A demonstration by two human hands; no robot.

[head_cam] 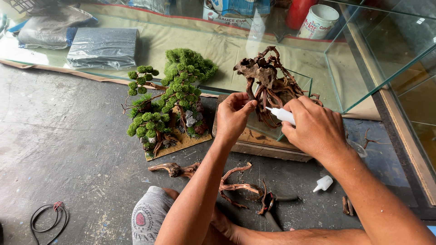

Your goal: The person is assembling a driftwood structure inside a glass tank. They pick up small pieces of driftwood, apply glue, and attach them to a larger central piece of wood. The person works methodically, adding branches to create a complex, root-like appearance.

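Now, past the moss tree (168,102), your left hand (234,115) pinches a root of the driftwood (268,86) — propped on a board (254,143) — while your right hand (313,129) grips the glue bottle (281,115), nozzle at the wood.

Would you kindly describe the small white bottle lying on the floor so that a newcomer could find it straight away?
Start at the big glass tank and drop to the grey floor near its front corner. Just beside the person's right forearm lies a small white squeeze bottle, nozzle pointing left. Unlike the brown driftwood pieces around it, it is plain white plastic, and it lies loose, whereas a similar bottle sits in the right hand.
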